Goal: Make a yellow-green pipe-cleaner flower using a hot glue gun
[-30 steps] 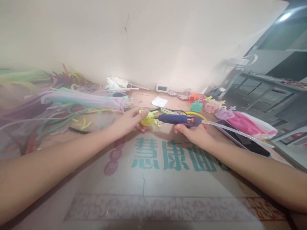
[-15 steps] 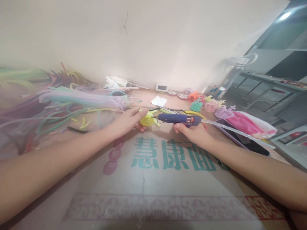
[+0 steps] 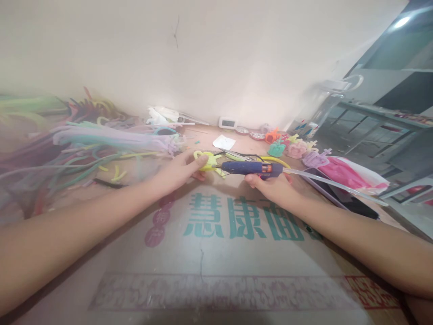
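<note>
The left hand (image 3: 179,171) pinched a yellow piece (image 3: 210,159), gluing seemingly unfinished; the right hand (image 3: 270,187) gripped a glue gun (image 3: 241,168) aimed at nine o'clock.

A craft workspace, with glue gun (image 3: 241,168), bundle of fuzzy stems (image 3: 111,138), small colourful figures (image 3: 297,150).

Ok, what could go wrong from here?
The glue gun points its nozzle at the yellow pipe-cleaner piece, close to the left hand; if it is hot, a slip of the right hand could burn the fingers.

The long glue stick juts from the gun's rear near the smartphone and might catch something if the gun swings.
</note>
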The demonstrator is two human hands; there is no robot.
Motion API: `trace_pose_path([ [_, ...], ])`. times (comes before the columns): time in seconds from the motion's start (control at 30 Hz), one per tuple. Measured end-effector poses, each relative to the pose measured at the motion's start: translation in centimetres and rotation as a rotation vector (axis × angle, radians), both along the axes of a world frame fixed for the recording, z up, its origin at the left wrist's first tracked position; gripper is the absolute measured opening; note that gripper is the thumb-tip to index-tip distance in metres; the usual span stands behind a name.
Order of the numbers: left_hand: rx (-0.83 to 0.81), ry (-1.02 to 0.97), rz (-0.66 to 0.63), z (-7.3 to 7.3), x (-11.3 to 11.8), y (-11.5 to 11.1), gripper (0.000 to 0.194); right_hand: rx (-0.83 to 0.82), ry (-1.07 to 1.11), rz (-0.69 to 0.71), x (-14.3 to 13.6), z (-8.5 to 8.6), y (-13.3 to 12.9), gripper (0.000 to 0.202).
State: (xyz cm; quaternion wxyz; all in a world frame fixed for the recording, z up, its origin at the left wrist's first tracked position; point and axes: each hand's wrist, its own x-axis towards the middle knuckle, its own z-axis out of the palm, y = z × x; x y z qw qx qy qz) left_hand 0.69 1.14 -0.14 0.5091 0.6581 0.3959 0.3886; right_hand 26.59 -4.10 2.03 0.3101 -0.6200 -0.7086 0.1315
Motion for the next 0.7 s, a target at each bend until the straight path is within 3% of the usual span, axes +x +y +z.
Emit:
trace_pose_path([
  [0.7,0.046,0.032,0.002,0.09,-0.16,-0.4,0.046,0.005,0.029,0.023,0.07,-0.34,0.24,0.037],
])
